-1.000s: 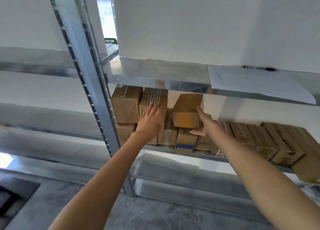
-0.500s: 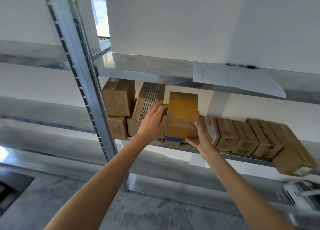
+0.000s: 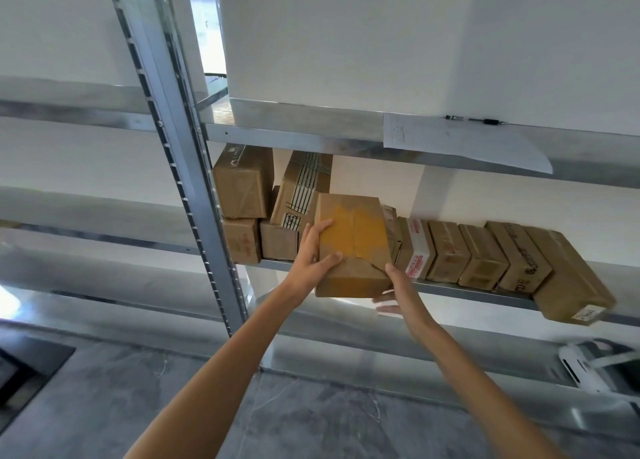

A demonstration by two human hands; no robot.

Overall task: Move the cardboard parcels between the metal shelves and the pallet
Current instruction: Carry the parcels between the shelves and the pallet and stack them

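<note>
Held tilted off the middle shelf [image 3: 467,289] front, with left grip [image 3: 310,261] curled round one edge of the parcel [image 3: 353,240] and right grip [image 3: 401,292] pinching its lower right corner, probably to clear neighbouring boxes [image 3: 446,254].

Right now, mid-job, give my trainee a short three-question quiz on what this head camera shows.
1. True or false: the left hand and the right hand both grip the brown cardboard parcel with yellow tape.
2. What lies beside the white paper sheet on the upper metal shelf? A scissors; B black pen; C tape roll.
3. Fill in: the black-striped cardboard parcel stands to the held parcel's ____.
Key: 1 true; 2 B; 3 left.
</note>
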